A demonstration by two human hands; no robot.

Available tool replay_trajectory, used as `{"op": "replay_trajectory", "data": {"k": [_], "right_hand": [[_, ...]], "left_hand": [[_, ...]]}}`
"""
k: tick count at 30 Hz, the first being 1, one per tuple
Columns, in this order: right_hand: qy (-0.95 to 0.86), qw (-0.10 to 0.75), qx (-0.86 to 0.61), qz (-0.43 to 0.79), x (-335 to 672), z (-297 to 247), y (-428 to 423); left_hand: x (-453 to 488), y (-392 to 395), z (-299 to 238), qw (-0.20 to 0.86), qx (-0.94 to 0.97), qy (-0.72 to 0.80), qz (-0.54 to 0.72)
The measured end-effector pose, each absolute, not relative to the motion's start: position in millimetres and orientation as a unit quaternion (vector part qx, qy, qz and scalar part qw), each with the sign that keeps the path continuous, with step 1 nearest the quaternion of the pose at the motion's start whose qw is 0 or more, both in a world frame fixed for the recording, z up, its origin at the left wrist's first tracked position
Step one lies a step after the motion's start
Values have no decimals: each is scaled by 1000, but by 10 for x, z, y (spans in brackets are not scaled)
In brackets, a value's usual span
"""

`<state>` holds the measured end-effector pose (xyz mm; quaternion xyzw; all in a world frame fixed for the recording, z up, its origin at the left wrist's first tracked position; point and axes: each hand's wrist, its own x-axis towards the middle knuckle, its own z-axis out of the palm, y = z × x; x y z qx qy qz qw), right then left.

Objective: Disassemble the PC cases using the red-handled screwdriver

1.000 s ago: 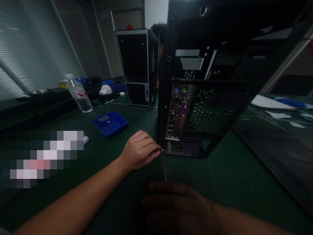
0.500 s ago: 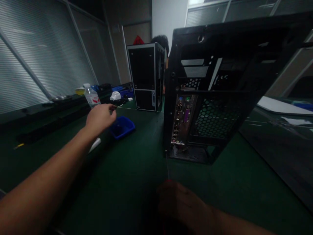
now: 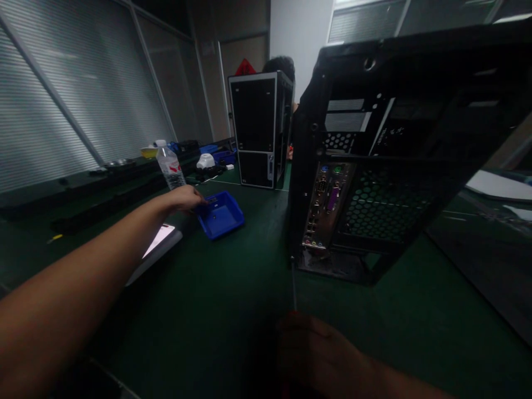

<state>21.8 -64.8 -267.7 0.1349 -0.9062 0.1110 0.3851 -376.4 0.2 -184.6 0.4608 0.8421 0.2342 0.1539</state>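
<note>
My right hand (image 3: 320,346), in deep shadow at the bottom, is closed around a screwdriver (image 3: 294,288) with a red handle. Its thin shaft points up to the lower left corner of a black computer case (image 3: 307,221), where the tip meets a small screw. The case stands with its rear ports and honeycomb vent towards me. At the left, my left hand (image 3: 185,198) has its fingers closed over the near-left rim of a blue plastic tray (image 3: 222,221). A few tiny dark pieces lie inside the tray. My thumb is largely hidden.
A water bottle (image 3: 170,167) stands behind my left hand, and a lit phone (image 3: 158,241) lies under my forearm. Farther back is a second computer case (image 3: 253,119), with a person partly hidden behind it. A dark flat panel (image 3: 474,277) lies at the right.
My left hand has come down onto the rim of the blue tray. My right hand keeps the screwdriver at the case's lower corner. The whole view has shifted slightly.
</note>
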Motion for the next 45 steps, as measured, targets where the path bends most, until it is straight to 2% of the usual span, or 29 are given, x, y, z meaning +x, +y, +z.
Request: {"op": "replay_trajectory", "data": {"k": [2, 5, 19, 32, 39, 45], "right_hand": [[-908, 382, 132, 110, 215, -2669, -640], [-908, 381, 140, 105, 220, -2617, -622], [-906, 390, 133, 99, 228, -2604, -663], [-899, 406, 129, 100, 213, -2641, -672], [-903, 399, 126, 99, 214, -2628, -684], [-909, 388, 121, 88, 223, -2678, -675]], "left_hand": [[-3661, -38, -1825, 175, 445, 849, 226], [-3460, -110, -1861, 153, 440, 850, 245], [-2725, -252, -2214, -101, 538, 754, 363], [-2638, -404, -2501, -252, 765, 534, 259], [-2655, -296, -2438, -214, 739, 567, 294], [-2664, 79, -2198, -172, 578, 678, 420]]}}
